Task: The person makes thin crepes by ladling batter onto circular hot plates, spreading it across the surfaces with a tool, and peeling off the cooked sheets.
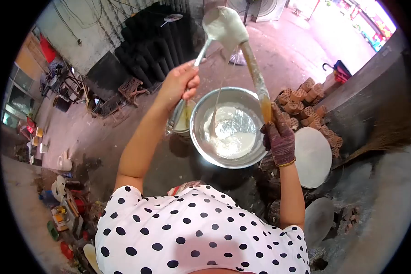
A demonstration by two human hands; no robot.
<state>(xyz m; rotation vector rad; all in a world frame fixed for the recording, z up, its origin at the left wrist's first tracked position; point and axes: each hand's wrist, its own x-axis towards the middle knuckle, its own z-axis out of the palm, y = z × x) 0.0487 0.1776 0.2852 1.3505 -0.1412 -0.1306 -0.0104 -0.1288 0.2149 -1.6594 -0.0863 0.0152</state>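
A wide metal bowl (201, 132) with white, runny batter (235, 145) in it stands in front of me. My left hand (180, 84), bare, is closed on the handle of a metal utensil (202, 52) and raised at the bowl's upper left. In my right hand (279, 139), which wears a dark purple glove, is a long wooden handle (255, 73), held up at the bowl's right rim. At the top the two tools meet at a batter-coated blade (224, 26). Thin strands of batter hang from it into the bowl.
Behind the bowl's left side sits a smaller container (182, 121). A round white disc (313, 157) lies at the right, below stacked perforated clay-coloured cylinders (306, 102). Black cylinders (153, 55) stand by the back wall. Assorted items (68, 210) lie at lower left.
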